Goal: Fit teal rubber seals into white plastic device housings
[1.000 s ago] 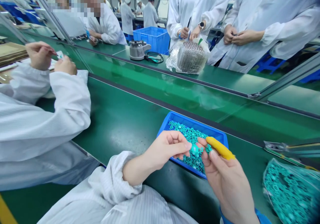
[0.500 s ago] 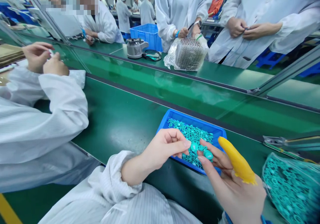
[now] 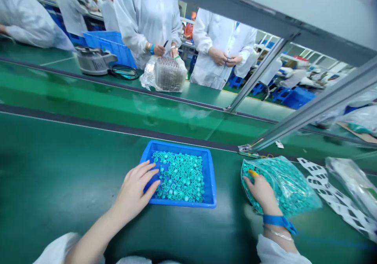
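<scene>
My left hand [image 3: 136, 185] is open, its fingers spread over the left edge of a blue plastic tray [image 3: 212, 177]. In the tray lie many small teal rings and round caps [image 3: 179, 173], mostly toward the middle and right. To the right, my right hand [image 3: 263, 191] reaches into the mouth of a clear plastic bag [image 3: 294, 189] full of similar teal pieces. A yellow finger cot [image 3: 252, 173] covers one fingertip. The thumb and that finger are apart; the other fingers are hidden. I see nothing held in either hand.
White perforated strips [image 3: 326, 185] and a clear plastic packet [image 3: 353, 185] lie right of the bag. A metal frame post [image 3: 294, 118] slants down behind it. Across a transparent divider, co-workers in white coats stand near a bubble-wrapped bundle [image 3: 171, 75] and a grey device [image 3: 92, 61].
My view has swung right. The left hand has released a teal piece and opened over the tray. My right hand has moved from the tray to the bag, its teal pieces no longer visible.
</scene>
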{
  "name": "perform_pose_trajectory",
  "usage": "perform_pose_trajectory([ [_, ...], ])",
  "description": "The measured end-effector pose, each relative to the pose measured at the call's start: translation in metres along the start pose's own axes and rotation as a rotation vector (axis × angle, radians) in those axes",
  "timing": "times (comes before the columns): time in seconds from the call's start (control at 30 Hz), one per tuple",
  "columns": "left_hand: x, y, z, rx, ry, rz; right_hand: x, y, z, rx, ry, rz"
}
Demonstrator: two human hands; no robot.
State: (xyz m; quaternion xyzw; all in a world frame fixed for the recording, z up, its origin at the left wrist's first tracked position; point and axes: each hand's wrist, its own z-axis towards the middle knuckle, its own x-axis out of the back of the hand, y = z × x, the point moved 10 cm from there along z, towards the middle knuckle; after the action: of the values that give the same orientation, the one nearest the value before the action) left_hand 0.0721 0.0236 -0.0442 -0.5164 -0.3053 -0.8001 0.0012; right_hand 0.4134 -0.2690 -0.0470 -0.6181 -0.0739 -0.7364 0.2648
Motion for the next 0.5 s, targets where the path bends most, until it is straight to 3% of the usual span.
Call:
perform_pose_trajectory([
  [0.13,-0.006,0.01,0.0,-0.03,0.022,0.032,-0.025,0.014,0.004,0.041,-0.018,-0.024],
  [0.23,-0.008,0.011,0.005,-0.023,0.021,0.01,-0.023,0.016,0.014,0.08,-0.004,0.015],
  [0.4,0.003,0.011,0.004,0.052,0.054,-0.173,0.022,0.0,0.014,0.106,0.122,0.148],
  [0.47,0.007,0.02,0.003,0.121,0.053,-0.451,0.041,-0.031,-0.002,0.123,0.162,0.226],
  [0.5,0.001,0.029,0.003,0.178,-0.003,-0.663,0.048,-0.054,-0.012,0.145,0.16,0.274],
])
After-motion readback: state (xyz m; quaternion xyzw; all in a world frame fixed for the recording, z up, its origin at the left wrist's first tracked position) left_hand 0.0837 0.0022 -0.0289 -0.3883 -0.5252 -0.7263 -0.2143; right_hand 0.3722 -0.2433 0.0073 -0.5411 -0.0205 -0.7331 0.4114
